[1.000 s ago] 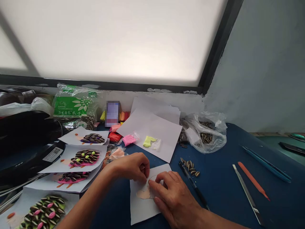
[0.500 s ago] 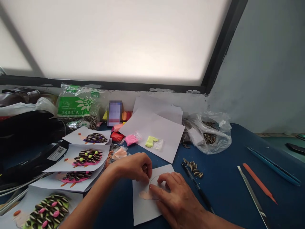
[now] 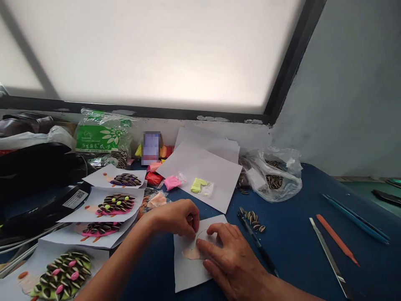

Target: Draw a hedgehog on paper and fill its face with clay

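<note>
A small white sheet (image 3: 188,280) lies on the blue tabletop, bearing a thin curved pencil line and a flattened patch of peach modelling clay (image 3: 191,253). My left hand (image 3: 183,218) rests at the sheet's upper left with its fingers curled in and their tips down near the line. Whatever those tips might pinch is hidden. My right hand (image 3: 233,255) is spread over the sheet's right half, its thumb and fingers apart. Its thumb tip touches down beside the clay's right edge, and the palm covers part of the drawing.
Finished hedgehog pictures (image 3: 117,203) of clay and sunflower seeds lie at left. Loose seeds (image 3: 253,219) and a pen (image 3: 258,244) sit right of the sheet. Farther right are an orange tool (image 3: 337,239), a metal blade (image 3: 328,255) and blue tweezers (image 3: 355,218). Behind stands a seed bag (image 3: 274,179).
My right thumb has shifted slightly, uncovering a little more of the clay's right side. My left hand stays in nearly the same place. The view has moved a touch.
</note>
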Tool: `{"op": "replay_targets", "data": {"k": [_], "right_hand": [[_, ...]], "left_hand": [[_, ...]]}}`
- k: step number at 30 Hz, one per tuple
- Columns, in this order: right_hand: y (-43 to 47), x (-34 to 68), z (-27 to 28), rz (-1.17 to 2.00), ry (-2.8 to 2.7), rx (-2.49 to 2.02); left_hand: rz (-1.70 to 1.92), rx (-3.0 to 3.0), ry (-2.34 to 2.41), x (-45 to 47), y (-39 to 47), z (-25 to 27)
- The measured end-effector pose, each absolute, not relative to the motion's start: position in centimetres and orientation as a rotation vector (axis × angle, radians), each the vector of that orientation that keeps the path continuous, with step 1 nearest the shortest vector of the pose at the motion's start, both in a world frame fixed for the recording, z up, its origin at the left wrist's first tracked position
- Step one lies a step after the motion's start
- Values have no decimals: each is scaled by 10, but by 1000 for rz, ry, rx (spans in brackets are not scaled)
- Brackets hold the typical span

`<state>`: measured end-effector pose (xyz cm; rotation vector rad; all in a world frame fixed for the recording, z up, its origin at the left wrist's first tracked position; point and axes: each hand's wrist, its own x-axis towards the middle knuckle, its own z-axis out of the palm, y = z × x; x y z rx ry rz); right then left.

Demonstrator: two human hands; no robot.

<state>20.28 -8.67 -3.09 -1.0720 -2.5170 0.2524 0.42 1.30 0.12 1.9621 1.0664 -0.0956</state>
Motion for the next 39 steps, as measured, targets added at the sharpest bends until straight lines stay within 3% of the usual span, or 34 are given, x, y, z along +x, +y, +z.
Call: {"op": "replay_targets", "data": {"k": [14, 26, 39], "right_hand": [[-86, 202, -32, 195, -2475, -1036], [-88, 198, -39, -168, -2465, -905], [-85, 202, -38, 10, -2501, -933]], "left_hand": [[-95, 1963, 1045, 4, 15, 1], [-101, 1955, 1078, 4, 14, 0], [-96, 1958, 1072, 4, 14, -1]]}}
